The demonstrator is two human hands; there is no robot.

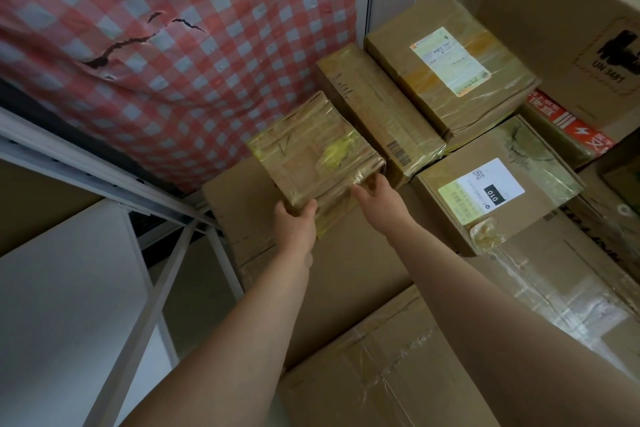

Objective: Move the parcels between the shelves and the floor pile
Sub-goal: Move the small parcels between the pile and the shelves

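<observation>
Red-and-white checked cloth [173, 45] is hanging across the back, and a white metal shelf frame [104, 177] is running along the left. Cardboard boxes are filling the right side. A person is holding a small tape-wrapped parcel [311, 156] with both hands above a large plain box [346, 270]; contact underneath cannot be told. The left hand [298, 222] is gripping the near-left corner, with the thumb lying on top and the fingers curling under. The right hand [377, 198] is gripping the near-right corner, its fingers curling against the parcel's edge. A long narrow parcel [374, 114] is sitting just beside it on the right, then a labelled parcel [450, 69] and a box with a 010 label [495, 191]. A PICO box [571, 28] is standing at the far right.
</observation>
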